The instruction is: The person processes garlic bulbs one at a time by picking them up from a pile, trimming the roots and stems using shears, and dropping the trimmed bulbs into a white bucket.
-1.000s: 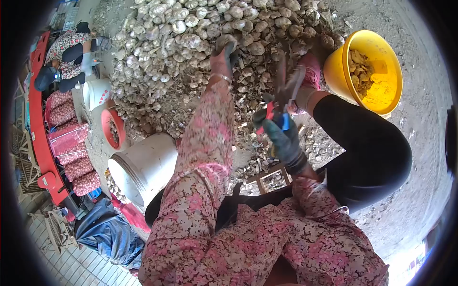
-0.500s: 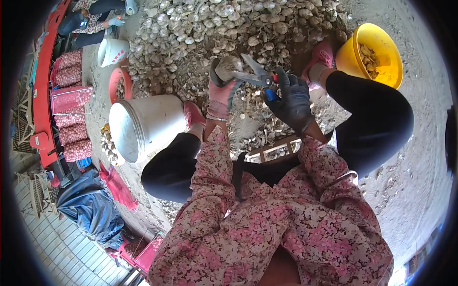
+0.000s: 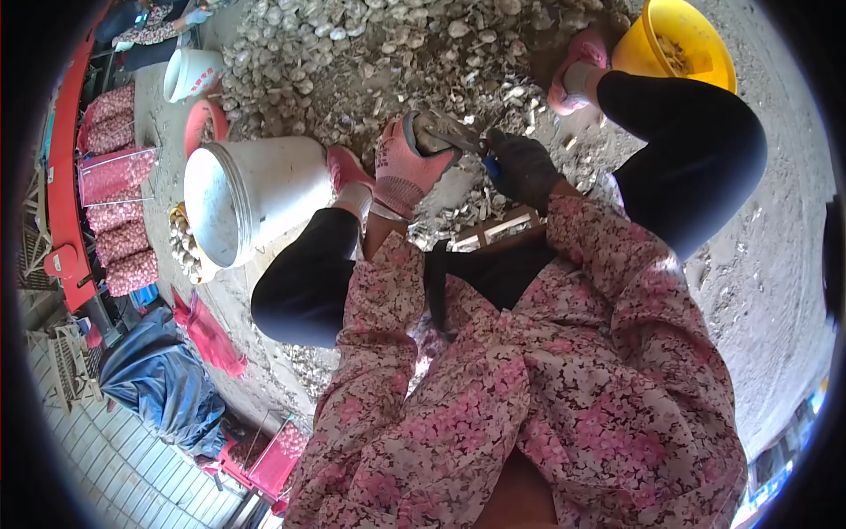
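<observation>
My left hand, in a pink and grey glove, is closed around a garlic bulb. My right hand, in a dark glove, grips pruning shears with a blue handle part showing. The blades lie against the bulb's side and look nearly closed; I cannot make out whether they are cutting. Both hands are between my knees, above a floor strewn with garlic scraps.
Beyond my hands spreads a heap of garlic bulbs. A white bucket stands by my left leg, a yellow bucket by my right foot. Filled red mesh sacks line the left side. Another person's gloved hand shows at top left.
The shears' blades were spread wide and now look nearly closed at the bulb. My left hand has turned, and my right hand has come lower. The view has shifted slightly.
</observation>
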A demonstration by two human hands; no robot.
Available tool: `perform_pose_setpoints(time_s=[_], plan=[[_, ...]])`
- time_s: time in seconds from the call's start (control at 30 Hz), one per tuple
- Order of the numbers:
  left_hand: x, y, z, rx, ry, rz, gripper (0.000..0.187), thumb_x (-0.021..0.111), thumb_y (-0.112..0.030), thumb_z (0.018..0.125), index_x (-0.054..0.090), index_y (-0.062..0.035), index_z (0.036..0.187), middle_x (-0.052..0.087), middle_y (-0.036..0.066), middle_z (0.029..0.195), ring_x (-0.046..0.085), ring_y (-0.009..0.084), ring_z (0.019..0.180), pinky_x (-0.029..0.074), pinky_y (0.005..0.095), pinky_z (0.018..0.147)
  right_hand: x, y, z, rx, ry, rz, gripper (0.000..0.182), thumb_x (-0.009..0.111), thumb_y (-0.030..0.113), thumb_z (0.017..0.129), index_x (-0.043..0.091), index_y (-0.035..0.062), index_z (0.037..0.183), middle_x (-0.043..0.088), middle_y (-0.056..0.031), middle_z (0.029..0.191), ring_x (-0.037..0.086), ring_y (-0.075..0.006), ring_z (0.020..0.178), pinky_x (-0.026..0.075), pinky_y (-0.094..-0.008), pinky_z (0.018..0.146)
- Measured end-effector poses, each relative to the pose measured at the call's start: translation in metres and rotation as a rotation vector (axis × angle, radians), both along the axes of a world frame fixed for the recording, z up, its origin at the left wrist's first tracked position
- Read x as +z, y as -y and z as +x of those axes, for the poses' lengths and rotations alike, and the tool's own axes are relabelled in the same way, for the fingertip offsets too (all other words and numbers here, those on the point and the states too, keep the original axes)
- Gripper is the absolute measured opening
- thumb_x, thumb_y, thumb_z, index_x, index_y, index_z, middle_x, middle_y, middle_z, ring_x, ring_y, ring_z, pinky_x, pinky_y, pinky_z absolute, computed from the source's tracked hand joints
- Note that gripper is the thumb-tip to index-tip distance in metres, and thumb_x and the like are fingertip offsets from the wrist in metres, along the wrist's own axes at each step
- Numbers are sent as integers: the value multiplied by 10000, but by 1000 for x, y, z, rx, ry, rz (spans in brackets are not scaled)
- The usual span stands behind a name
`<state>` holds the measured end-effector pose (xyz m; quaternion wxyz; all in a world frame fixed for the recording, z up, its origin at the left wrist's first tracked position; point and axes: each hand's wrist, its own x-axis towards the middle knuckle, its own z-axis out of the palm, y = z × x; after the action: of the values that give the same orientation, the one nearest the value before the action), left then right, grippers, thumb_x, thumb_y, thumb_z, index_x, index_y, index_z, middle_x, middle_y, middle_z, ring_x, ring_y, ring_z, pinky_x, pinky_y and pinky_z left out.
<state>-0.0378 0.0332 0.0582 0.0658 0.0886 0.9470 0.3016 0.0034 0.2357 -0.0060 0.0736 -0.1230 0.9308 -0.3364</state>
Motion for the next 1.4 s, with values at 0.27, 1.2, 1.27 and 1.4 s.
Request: perform_pose_setpoints(time_s=[0.27,1.2,1.27,1.4], plan=[[-47,19,4,27,274,336,739,846,-233,594,504,-22,1214,573,123,1119,591,256,1028,477,338,908,-63,-20,-25,84,164,60,188,540,213,869,596,58,959,639,-184,809,628,-367,783,485,-473,706],[79,145,-35,36,-343,2343,377,723,-53,743,551,-25,1078,614,41,1051,596,156,989,473,389,963,2,29,-6,-402,942,-1019,322,679,342,857,591,49,957,568,-14,771,542,-99,652,466,-272,585],[97,157,-39,137,-394,2512,530,772,-135,711,529,17,1157,617,74,1098,579,215,1052,469,420,969,-9,35,-14,-565,918,-1216,282,665,341,869,590,73,914,548,11,776,516,-77,627,465,-252,570],[15,186,-88,396,232,2309,494,656,-316,830,556,12,1185,622,131,1152,577,227,1076,419,414,1004,-16,42,-28,-738,914,-1299,276,666,325,872,590,60,889,541,12,732,513,-89,599,468,-257,554]])
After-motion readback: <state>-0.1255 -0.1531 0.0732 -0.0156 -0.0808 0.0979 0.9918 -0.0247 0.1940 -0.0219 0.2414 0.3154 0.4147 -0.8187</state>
